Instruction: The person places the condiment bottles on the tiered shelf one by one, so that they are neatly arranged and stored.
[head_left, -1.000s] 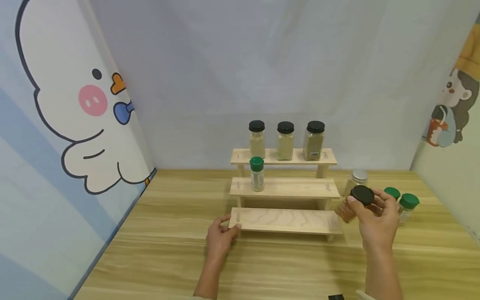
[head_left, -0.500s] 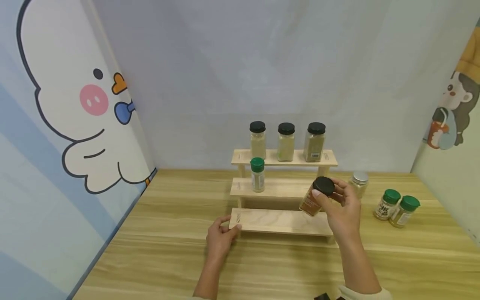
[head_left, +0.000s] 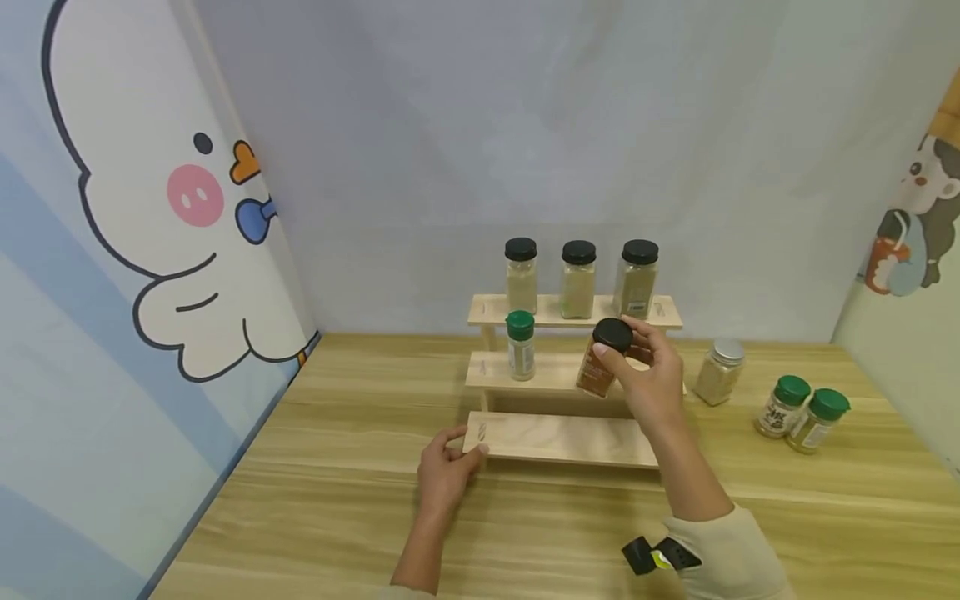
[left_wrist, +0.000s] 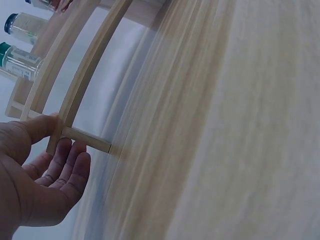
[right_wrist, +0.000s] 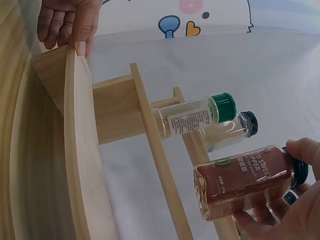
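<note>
Nearest the camera, a person's left hand (head_left: 444, 471) rests on the wooden table (head_left: 315, 508), its thumb and fingers holding the left end of the lowest step of a three-tier wooden spice rack (head_left: 562, 440). The right hand (head_left: 651, 379), in a pale sleeve, grips a jar of red pepper (head_left: 600, 362) by its black lid, fingers curled around the top. The jar is tilted and held just above the middle step; whether it touches the wood cannot be told. A green-capped spice bottle (head_left: 520, 345) stands upright on the left of that step. Three black-lidded jars (head_left: 578, 279) stand in a row on the top step. Right of the rack, a silver-lidded jar (head_left: 718, 372) and two green-capped bottles (head_left: 801, 412) stand on the table.
</note>
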